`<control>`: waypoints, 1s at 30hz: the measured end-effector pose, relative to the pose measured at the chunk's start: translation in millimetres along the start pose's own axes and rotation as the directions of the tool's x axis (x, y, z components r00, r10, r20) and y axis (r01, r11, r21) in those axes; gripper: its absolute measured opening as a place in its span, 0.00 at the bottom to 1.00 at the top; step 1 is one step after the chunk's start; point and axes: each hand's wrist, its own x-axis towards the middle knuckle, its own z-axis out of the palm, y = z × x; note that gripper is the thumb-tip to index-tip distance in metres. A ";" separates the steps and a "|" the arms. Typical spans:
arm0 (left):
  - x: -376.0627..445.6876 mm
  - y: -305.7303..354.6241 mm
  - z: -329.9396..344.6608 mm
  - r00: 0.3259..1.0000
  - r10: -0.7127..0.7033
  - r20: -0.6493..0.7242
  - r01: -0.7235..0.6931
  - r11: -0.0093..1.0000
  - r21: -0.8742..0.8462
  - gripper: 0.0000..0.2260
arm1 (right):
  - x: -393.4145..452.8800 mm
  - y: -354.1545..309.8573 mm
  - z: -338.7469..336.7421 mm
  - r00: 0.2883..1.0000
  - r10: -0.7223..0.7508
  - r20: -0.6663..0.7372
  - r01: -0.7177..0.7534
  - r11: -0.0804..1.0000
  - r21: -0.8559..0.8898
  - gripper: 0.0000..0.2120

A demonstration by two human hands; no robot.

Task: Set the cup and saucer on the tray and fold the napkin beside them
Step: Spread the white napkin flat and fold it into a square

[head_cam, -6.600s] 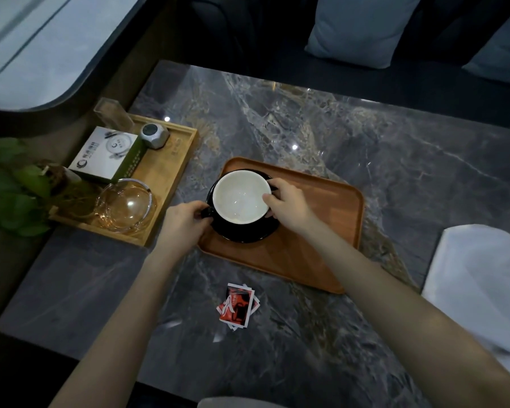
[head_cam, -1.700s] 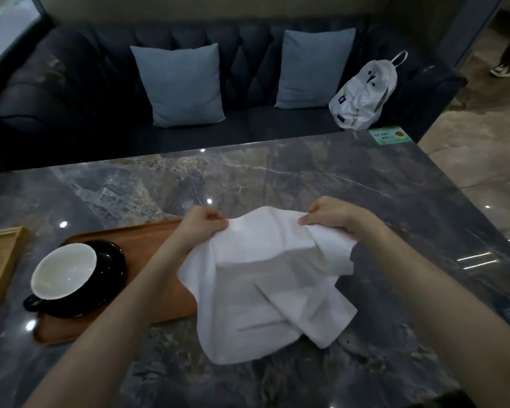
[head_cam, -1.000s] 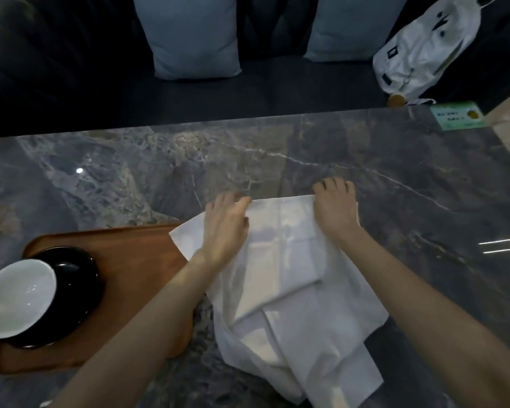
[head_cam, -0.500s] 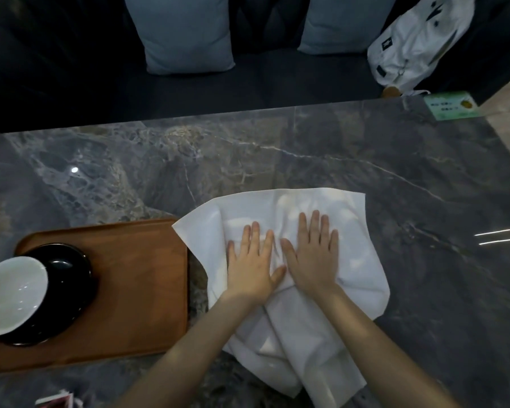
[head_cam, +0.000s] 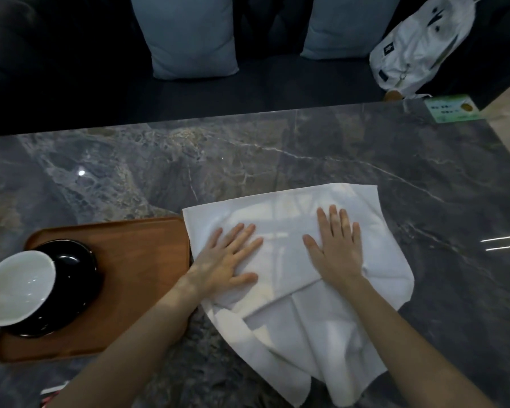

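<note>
Just right of the tray (head_cam: 136, 248), the napkin (head_cam: 301, 278) lay rumpled on the table (head_cam: 277, 160), its left edge touching the tray's rim. The left hand (head_cam: 228, 262) and right hand (head_cam: 337, 248) pressed flat on it, fingers spread, gripping nothing. The cup (head_cam: 17, 287) sat on the saucer (head_cam: 77, 269) at the tray's left end, with bare marble beyond.

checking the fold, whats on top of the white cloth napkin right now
Both hands, left and right, press flat on the white cloth napkin, fingers spread. The cloth beneath the palms is covered; nearer layers lie rumpled.
</note>
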 end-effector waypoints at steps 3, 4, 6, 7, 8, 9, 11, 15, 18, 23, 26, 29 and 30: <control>7.4 0.0 -5.1 0.998 -0.061 0.017 0.061 0.998 -0.012 0.36 | 0.6 -0.7 -0.8 1.000 0.008 0.014 -0.008 1.000 -0.020 0.38; 9.9 6.2 -8.2 0.994 -0.107 0.034 0.108 0.994 -0.032 0.34 | 0.4 -1.4 -2.1 1.000 0.015 0.024 -0.015 1.000 -0.025 0.38; 12.9 26.5 -17.1 0.970 -0.228 0.082 0.234 0.969 -0.080 0.29 | -0.1 -6.2 -5.7 0.999 0.030 0.029 -0.030 1.000 0.006 0.36; 13.8 40.2 -19.3 0.949 -0.301 0.094 0.310 0.944 -0.114 0.28 | -3.2 -10.9 -7.5 0.999 0.035 0.006 -0.035 0.998 0.046 0.36; 13.4 55.4 -17.8 0.926 -0.370 0.081 0.378 0.913 -0.152 0.27 | -9.1 -16.4 -9.1 0.999 0.034 -0.039 -0.030 0.994 0.105 0.36; 9.6 71.7 -14.7 0.905 -0.424 0.042 0.424 0.884 -0.196 0.27 | -18.5 -22.6 -10.5 0.995 0.029 -0.098 -0.011 0.984 0.179 0.35; -0.2 101.9 -2.5 0.890 -0.448 -0.089 0.412 0.871 -0.267 0.26 | -44.9 -33.7 -11.0 0.973 0.030 -0.227 0.054 0.934 0.352 0.27; -22.1 120.5 19.1 0.929 -0.370 -0.003 0.351 0.883 -0.311 0.24 | -115.4 -59.5 -17.2 0.981 -0.120 -0.151 0.190 0.732 0.654 0.12; -32.6 104.6 31.8 0.943 -0.331 -0.043 0.314 0.925 -0.214 0.24 | -150.6 -61.8 -7.1 0.970 -0.225 -0.093 0.231 0.727 0.647 0.10; -45.3 89.6 33.9 0.976 -0.216 0.013 0.214 0.958 -0.192 0.26 | -164.8 -55.7 2.8 0.942 -0.336 0.022 0.276 0.808 0.520 0.19; -45.0 89.6 33.4 0.973 -0.231 0.000 0.227 0.956 -0.187 0.24 | -168.7 -56.5 2.6 0.917 -0.399 0.011 0.358 0.834 0.420 0.18; -45.7 90.9 35.5 0.973 -0.230 -0.004 0.225 0.953 -0.202 0.24 | -176.5 -57.4 2.1 0.901 -0.429 0.059 0.385 0.856 0.346 0.15; -46.0 90.3 36.1 0.973 -0.230 0.007 0.226 0.952 -0.204 0.24 | -179.7 -58.1 2.3 0.905 -0.420 0.061 0.380 0.865 0.326 0.13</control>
